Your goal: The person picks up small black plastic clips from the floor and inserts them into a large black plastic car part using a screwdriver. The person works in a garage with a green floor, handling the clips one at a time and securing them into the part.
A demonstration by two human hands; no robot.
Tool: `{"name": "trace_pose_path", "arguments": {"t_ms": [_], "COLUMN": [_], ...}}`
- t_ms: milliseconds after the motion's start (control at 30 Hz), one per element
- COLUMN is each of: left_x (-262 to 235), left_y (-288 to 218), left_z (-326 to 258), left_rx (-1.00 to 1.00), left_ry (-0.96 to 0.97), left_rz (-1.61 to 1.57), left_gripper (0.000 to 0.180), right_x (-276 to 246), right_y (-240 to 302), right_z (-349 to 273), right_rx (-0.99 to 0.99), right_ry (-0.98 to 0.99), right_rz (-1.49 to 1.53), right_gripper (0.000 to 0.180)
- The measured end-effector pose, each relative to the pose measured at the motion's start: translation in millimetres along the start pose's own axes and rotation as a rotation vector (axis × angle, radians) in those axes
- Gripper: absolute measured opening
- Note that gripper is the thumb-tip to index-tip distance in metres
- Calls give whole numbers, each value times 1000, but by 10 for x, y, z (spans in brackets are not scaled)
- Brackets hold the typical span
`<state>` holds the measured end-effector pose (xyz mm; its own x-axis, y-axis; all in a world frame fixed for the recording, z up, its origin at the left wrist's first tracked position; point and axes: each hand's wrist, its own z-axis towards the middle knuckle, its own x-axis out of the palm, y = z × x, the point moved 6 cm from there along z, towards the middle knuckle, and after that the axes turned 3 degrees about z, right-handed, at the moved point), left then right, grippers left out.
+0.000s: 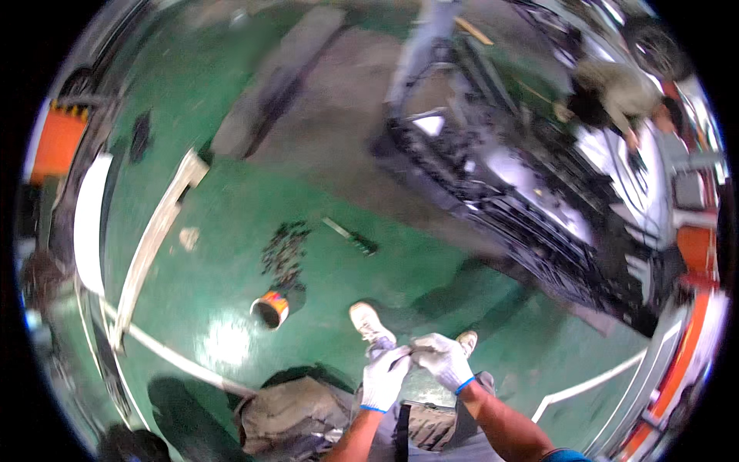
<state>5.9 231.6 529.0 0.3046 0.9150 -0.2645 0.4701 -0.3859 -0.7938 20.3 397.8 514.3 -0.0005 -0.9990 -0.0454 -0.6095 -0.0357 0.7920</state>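
Nearest of all, two forearms come up from the lower edge and meet in front of the person's waist. The left hand [382,379] and the right hand [443,360], both in white work gloves with blue cuffs, are brought fingertip to fingertip over a small pale object [402,353]; each seems to pinch one end of it, though it is too small and blurred to say what it is. Holding it close to the body and between both hands keeps it steady and in plain sight. The wrists bend inward, elbows out, the right forearm bare.

Just beyond the hands are the person's pale shoes [371,322] on the green floor [431,277]. A little farther left stands an open orange-banded can [270,309], and beyond it a scatter of small dark parts [283,250], kept together. To their right lies a short bar-like tool [350,236]. Far left, a long pale trim strip [158,231] lies flat. Far right, a dark car bumper [508,192] rests on the floor, and another person [616,96] bends beside it.
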Motion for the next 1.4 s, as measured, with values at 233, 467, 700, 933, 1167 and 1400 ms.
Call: {"name": "trace_pose_path", "arguments": {"t_ms": [233,467,700,933,1167,1400], "left_x": [1310,3397,5347,6439,7992,9320], "left_y": [-220,-334,-998,-1557,-2139,-2718], "left_z": [-409,-1164,-2049,-2224,-2387,-2954], "left_rx": [-137,-281,-67,190,39,-128], "left_ry": [222,475,597,740,991,1108], "left_rz": [-34,18,63,284,188,271], "left_gripper": [23,30,27,22,16,17], "right_x": [-1053,-2683,-4617,-5517,-6705,-7809], "right_y": [-684,-1690,-1859,-2121,-2244,-2457], "right_z": [-879,-2130,-3414,-3863,-4429,-5022], "right_rx": [206,41,1,-2,-84,-76], "right_ry": [-135,-271,-467,-582,-775,-1059], "right_rz": [691,1073,596,728,953,900], "right_gripper": [36,46,36,34,33,31]}}
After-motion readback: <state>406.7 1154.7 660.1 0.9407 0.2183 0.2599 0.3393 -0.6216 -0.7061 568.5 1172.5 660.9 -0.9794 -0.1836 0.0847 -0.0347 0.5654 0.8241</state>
